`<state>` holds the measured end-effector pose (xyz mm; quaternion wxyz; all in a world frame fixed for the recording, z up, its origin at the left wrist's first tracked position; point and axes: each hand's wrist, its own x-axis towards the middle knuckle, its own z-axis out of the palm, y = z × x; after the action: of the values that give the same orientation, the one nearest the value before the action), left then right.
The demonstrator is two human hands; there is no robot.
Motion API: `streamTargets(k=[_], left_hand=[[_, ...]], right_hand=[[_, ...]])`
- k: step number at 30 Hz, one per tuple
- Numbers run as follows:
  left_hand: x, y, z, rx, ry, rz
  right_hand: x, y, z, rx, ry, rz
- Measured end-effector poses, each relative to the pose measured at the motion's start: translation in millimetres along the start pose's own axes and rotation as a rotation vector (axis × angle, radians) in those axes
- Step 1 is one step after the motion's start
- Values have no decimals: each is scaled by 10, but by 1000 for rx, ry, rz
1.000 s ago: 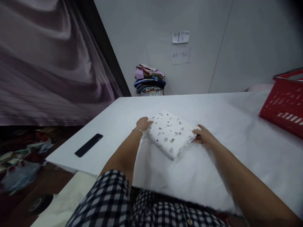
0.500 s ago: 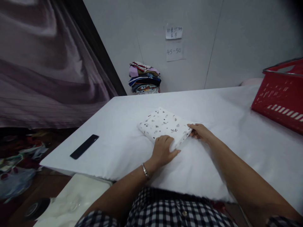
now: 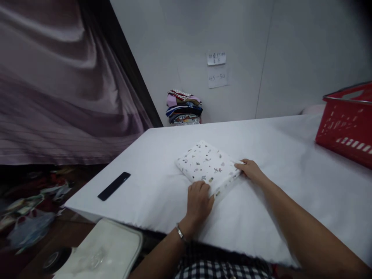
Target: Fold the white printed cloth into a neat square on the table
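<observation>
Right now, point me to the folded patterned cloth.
In the head view, the folded patterned cloth lies mid-picture on the white table, right of the black phone, left hand at its near corner, right hand at its right corner.

Phone (image 3: 114, 186) left of cloth (image 3: 207, 162), basket (image 3: 345, 130) right

Red basket (image 3: 344, 130) blocks right side.

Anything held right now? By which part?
The printed cloth: the right hand grips its right corner; the left hand touches its near corner, grip unclear.
</observation>
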<state>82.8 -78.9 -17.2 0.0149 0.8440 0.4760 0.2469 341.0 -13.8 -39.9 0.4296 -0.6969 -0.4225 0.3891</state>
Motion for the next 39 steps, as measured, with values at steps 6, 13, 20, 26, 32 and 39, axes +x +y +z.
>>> streamTargets(k=[6,13,20,26,32,39], left_hand=[[-55,-133,-131,-1,22,-27],[-188,-272,-321,-112,-211,3],[259,-262,-482,-246,-156,-46],[1042,-147,-82,-245,-179,-126],[1702,-190,257,-306,-377,-517],[2014,-293,500,-422,-460,-708]], right_hand=[[-122,-97,-18,-4,-97,-41],[-303,-231,-84,-158,-411,148],[-219,-148,-64,-135,-228,2],[-280,-174,90,-314,-138,-156],[-556,-337,242,-654,-64,-483],[-648,-375,310,-901,-38,-614]])
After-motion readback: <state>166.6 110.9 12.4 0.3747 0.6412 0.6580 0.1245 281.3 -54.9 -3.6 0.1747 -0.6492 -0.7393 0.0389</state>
